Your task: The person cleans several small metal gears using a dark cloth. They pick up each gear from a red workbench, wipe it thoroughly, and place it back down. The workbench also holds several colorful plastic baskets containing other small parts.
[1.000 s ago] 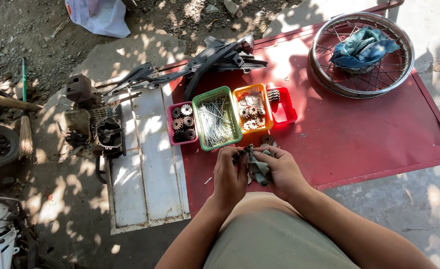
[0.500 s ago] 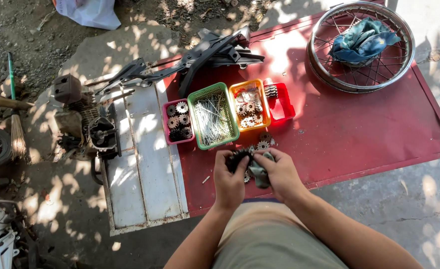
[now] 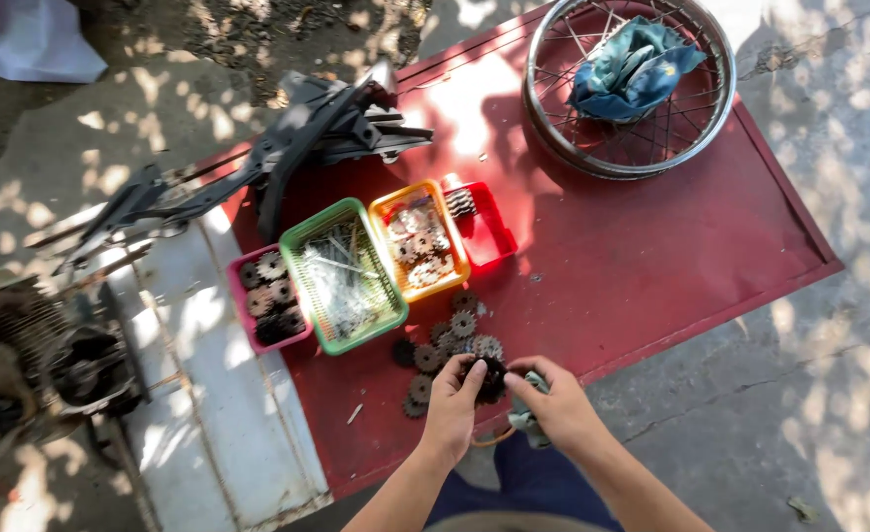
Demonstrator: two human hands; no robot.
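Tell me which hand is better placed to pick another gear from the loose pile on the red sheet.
Probably left. The left hand lies right beside the loose gears; the right hand is farther off and also holds a cloth.

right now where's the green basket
In the head view, the green basket sits left of centre on the red sheet, between the pink tray and the orange basket.

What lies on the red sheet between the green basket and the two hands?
In the head view, a loose cluster of dark gears lies on the red sheet between the green basket and the left hand and right hand.
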